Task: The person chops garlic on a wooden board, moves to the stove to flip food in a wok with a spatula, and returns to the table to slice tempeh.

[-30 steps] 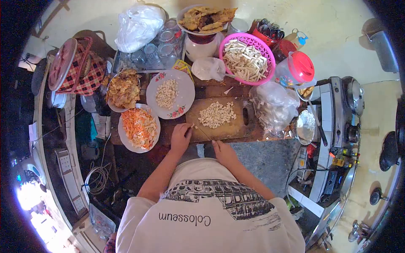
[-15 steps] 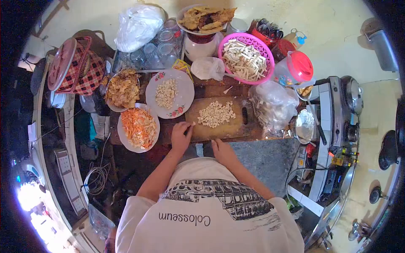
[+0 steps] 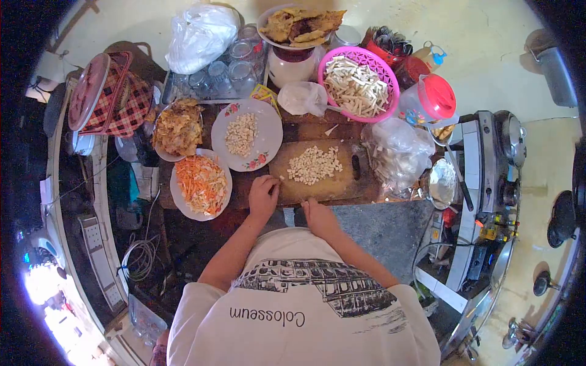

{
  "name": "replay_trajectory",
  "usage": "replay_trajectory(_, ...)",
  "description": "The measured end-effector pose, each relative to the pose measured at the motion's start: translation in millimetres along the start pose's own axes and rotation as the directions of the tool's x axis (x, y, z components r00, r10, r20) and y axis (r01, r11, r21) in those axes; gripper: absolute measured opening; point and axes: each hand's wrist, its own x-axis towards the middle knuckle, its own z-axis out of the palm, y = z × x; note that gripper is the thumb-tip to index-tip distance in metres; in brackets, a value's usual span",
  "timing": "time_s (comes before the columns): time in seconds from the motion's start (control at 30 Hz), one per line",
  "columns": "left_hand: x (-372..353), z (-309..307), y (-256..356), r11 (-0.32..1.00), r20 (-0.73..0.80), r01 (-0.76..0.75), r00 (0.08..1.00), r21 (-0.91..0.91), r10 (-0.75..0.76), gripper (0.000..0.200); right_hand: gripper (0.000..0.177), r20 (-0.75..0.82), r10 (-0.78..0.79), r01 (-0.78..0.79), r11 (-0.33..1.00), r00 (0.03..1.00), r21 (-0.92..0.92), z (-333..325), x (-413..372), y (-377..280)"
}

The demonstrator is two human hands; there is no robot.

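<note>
1. While you look down at the worktop, take the middle of the wooden cutting board [image 3: 329, 192] as the clock's centre; a loose heap of pale diced pieces [image 3: 314, 166] lies there.
2. Your left hand [image 3: 264, 195] is at eight o'clock, by the board's left edge. Its fingers are bent and close together, with one small pale bit [image 3: 281, 177] just beside the tips; you cannot tell whether they pinch anything.
3. Your right hand [image 3: 318, 216] is at six o'clock, by the board's near edge. Its fingers curl inward; how tightly, and around what, you cannot tell.
4. At ten o'clock, a white flowered plate [image 3: 268, 134] holds more diced pieces.
5. At nine o'clock, a smaller plate [image 3: 185, 207] is piled with orange and pale shreds.
6. At one o'clock, a pink basket [image 3: 395, 90] holds pale sticks.
7. At three o'clock, a clear plastic bag [image 3: 400, 152] bulges near the board.
</note>
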Motion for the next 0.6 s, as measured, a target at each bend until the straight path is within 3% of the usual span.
replay_trajectory(0.33,1.0,-2.8,0.0,0.998,0.064,0.004,0.998,0.065,-0.008,0.008,0.037,-0.116,-0.085,0.075,0.993,0.990,-0.087,27.9,23.1,6.3)
replay_trajectory(0.6,-0.4,-5.7,3.3,0.999,-0.003,0.008,1.000,0.053,-0.008,0.010,0.039,-0.114,-0.104,0.101,0.994,0.988,-0.038,10.9,6.4,1.8)
